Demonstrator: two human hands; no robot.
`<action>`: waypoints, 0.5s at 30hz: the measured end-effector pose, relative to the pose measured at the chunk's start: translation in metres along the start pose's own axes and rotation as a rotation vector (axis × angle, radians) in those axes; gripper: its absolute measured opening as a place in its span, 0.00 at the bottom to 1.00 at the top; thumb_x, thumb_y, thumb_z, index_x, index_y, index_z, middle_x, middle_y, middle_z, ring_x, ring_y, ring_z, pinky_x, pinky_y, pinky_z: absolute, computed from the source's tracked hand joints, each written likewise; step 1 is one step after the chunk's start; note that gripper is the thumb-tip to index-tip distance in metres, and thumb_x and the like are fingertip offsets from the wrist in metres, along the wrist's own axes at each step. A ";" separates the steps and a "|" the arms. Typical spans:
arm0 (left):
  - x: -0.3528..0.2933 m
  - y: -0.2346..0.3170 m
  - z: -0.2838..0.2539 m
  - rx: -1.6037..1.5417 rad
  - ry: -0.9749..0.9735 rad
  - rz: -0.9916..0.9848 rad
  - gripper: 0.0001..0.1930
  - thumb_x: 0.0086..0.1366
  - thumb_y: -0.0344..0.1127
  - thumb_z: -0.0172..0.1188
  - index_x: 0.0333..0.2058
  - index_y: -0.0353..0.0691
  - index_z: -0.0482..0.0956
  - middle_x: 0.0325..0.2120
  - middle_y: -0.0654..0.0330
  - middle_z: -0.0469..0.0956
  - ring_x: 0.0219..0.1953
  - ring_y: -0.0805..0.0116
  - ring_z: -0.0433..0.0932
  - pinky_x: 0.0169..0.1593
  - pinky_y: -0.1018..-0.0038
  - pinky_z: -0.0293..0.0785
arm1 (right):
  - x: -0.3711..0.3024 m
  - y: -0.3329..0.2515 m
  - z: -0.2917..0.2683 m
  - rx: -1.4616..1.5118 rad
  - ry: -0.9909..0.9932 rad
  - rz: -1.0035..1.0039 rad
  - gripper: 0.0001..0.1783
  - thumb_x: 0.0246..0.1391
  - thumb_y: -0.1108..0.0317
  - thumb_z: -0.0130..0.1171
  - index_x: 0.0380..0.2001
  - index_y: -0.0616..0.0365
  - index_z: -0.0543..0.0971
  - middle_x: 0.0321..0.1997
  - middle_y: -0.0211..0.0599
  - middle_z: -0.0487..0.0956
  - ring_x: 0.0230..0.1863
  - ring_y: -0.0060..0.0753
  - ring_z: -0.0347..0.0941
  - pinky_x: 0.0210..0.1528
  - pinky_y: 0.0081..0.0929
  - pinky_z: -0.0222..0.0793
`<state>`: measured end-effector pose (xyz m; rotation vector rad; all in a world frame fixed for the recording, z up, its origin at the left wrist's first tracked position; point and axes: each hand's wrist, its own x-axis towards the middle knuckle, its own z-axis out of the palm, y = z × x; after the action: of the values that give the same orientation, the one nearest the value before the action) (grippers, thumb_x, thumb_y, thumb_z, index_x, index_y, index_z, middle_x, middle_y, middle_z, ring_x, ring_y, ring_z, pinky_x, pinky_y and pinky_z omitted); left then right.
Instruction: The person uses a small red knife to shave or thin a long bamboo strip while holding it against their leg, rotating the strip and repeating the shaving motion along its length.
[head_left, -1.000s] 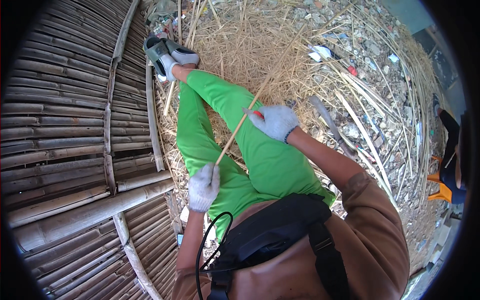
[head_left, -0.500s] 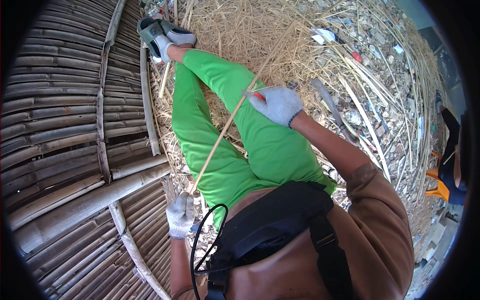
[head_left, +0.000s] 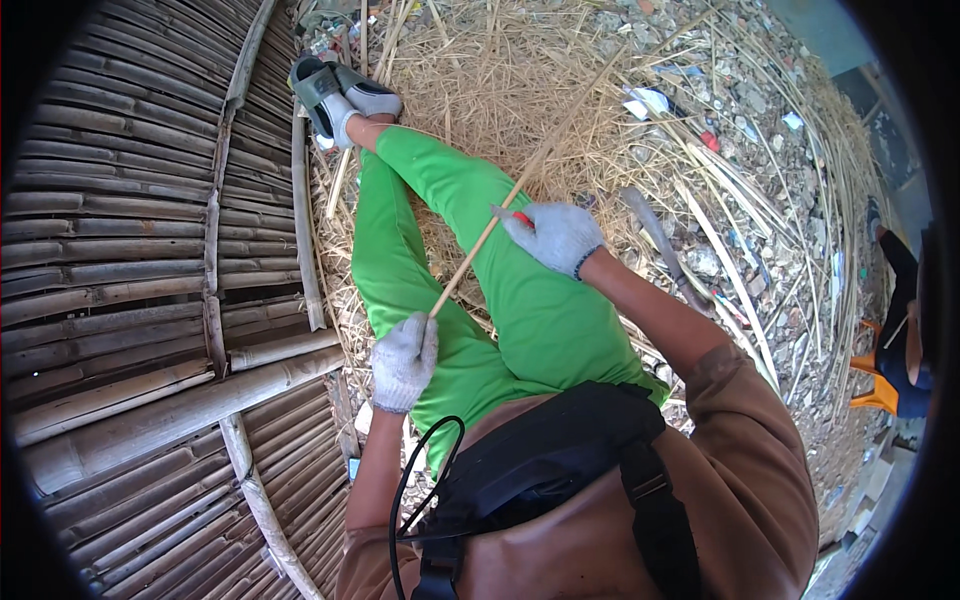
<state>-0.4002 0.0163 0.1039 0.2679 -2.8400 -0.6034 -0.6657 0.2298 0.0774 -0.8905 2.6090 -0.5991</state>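
1. While my gloved left hand [head_left: 404, 362] pinches the near end of a thin stick [head_left: 465, 266], my gloved right hand [head_left: 555, 238] is beside it farther along, fingers curled around the red handle of what looks like a small knife [head_left: 502, 212].
2. Lying aslant over my green trousers [head_left: 560, 320], the stick has its long axis running from my left hand up and away to the right, its far part above the straw [head_left: 450, 110].
3. From my right hand, the stick lies just to the left; the blade crosses or touches it there. My left hand is nearer its close end, and my right nearer the far one.
4. Whether my right fingers also press the stick, I can't tell; the glove hides that.
5. Slatted bamboo [head_left: 110, 250] stands at my left, and a long dark tool [head_left: 655, 235] lies beyond my right forearm.
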 end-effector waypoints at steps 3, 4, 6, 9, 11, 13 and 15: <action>-0.024 -0.015 -0.004 0.021 -0.010 0.021 0.05 0.79 0.34 0.63 0.42 0.40 0.82 0.25 0.47 0.80 0.24 0.43 0.82 0.27 0.52 0.77 | -0.003 0.002 0.000 0.008 0.007 -0.001 0.46 0.75 0.25 0.40 0.28 0.53 0.88 0.32 0.55 0.88 0.36 0.62 0.87 0.43 0.60 0.83; -0.034 -0.013 -0.012 0.020 -0.018 0.004 0.05 0.79 0.33 0.63 0.41 0.40 0.82 0.25 0.46 0.80 0.24 0.43 0.82 0.27 0.52 0.77 | -0.004 0.002 -0.001 0.012 0.009 0.012 0.46 0.75 0.25 0.41 0.28 0.53 0.88 0.32 0.55 0.88 0.36 0.63 0.87 0.42 0.59 0.83; -0.063 -0.019 -0.025 0.055 -0.028 -0.014 0.05 0.79 0.32 0.63 0.40 0.39 0.82 0.24 0.47 0.80 0.24 0.43 0.82 0.27 0.51 0.77 | -0.004 0.000 -0.003 0.025 -0.008 0.027 0.46 0.75 0.25 0.41 0.27 0.53 0.88 0.32 0.56 0.88 0.35 0.63 0.87 0.42 0.59 0.83; -0.110 -0.029 -0.044 0.104 -0.080 -0.065 0.06 0.80 0.32 0.61 0.44 0.37 0.85 0.25 0.49 0.81 0.24 0.45 0.81 0.28 0.53 0.76 | -0.006 0.008 -0.001 0.044 -0.003 0.051 0.42 0.75 0.27 0.44 0.32 0.54 0.89 0.32 0.58 0.87 0.36 0.66 0.86 0.42 0.61 0.81; -0.132 -0.026 -0.060 0.099 -0.079 -0.118 0.10 0.81 0.36 0.60 0.47 0.36 0.86 0.28 0.49 0.83 0.26 0.46 0.83 0.31 0.55 0.79 | -0.009 -0.002 -0.008 0.040 -0.024 0.046 0.43 0.75 0.26 0.44 0.32 0.54 0.89 0.31 0.57 0.87 0.36 0.66 0.86 0.41 0.61 0.81; -0.134 -0.026 -0.059 -0.006 -0.063 -0.155 0.11 0.82 0.38 0.61 0.48 0.36 0.87 0.28 0.49 0.83 0.27 0.47 0.83 0.32 0.57 0.79 | -0.009 -0.006 -0.010 0.034 -0.032 0.041 0.43 0.75 0.26 0.44 0.32 0.54 0.89 0.30 0.57 0.87 0.35 0.66 0.86 0.41 0.61 0.81; -0.130 -0.025 -0.060 -0.243 -0.105 -0.289 0.16 0.83 0.43 0.60 0.49 0.34 0.87 0.30 0.49 0.84 0.28 0.53 0.83 0.36 0.59 0.80 | -0.010 -0.004 -0.012 0.056 -0.042 0.062 0.46 0.75 0.25 0.41 0.31 0.54 0.89 0.33 0.58 0.88 0.37 0.64 0.88 0.43 0.60 0.83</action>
<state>-0.2575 -0.0001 0.1232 0.6253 -2.8075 -1.0389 -0.6613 0.2363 0.0911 -0.7930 2.5589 -0.6261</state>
